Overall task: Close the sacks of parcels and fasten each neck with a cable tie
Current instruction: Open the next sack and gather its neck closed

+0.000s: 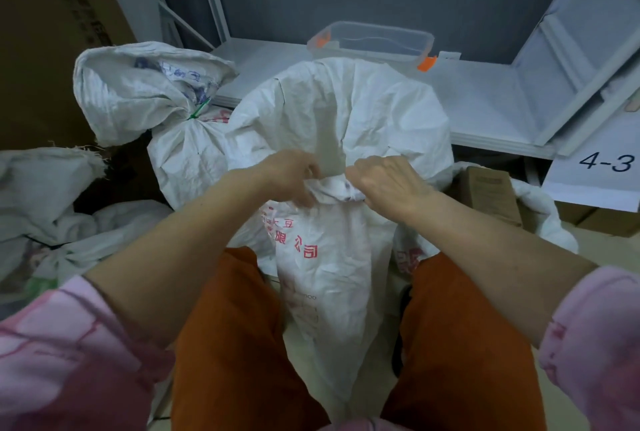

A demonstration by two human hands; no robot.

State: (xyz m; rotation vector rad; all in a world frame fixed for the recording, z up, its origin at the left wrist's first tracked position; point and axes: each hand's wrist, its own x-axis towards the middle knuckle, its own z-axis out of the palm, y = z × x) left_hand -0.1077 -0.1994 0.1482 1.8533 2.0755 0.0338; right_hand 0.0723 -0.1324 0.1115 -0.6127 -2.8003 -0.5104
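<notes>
A white woven sack [325,257] with red print stands between my knees, its neck [334,189] gathered into a bunch. My left hand [287,176] grips the bunched neck from the left. From the right, my right hand [388,184] grips the same neck with curled fingers. The sack's loose top [346,108] fans out above my hands. No cable tie shows at this neck. Behind to the left, another white sack [145,94] is fastened with a green cable tie [199,110].
More white sacks [45,215] lie at the left. A clear plastic box [374,40] with orange clips sits on a white shelf [485,101] behind. A brown carton [488,195] stands at the right, beside a label reading 4-3 [606,163]. Large cardboard [45,32] fills the far left.
</notes>
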